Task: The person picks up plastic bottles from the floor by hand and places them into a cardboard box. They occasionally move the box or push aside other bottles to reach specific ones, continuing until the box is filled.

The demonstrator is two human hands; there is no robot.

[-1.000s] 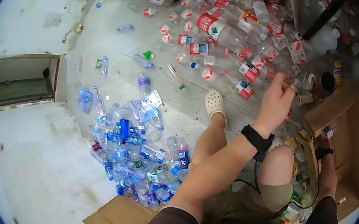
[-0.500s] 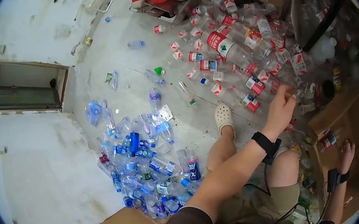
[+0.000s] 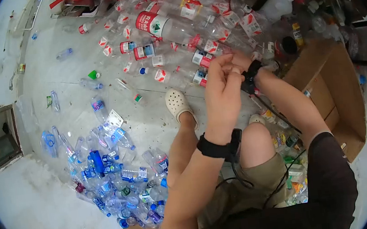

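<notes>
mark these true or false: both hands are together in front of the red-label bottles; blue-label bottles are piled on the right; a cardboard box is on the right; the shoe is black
1. Both hands are together in front of the heap of clear plastic bottles with red labels. True: the left hand and right hand meet there.
2. Clear plastic bottles with blue labels are piled on the right. False: they lie on the left.
3. An open brown cardboard box is on the right. True.
4. The shoe is black. False: the perforated clog is cream-white.
</notes>
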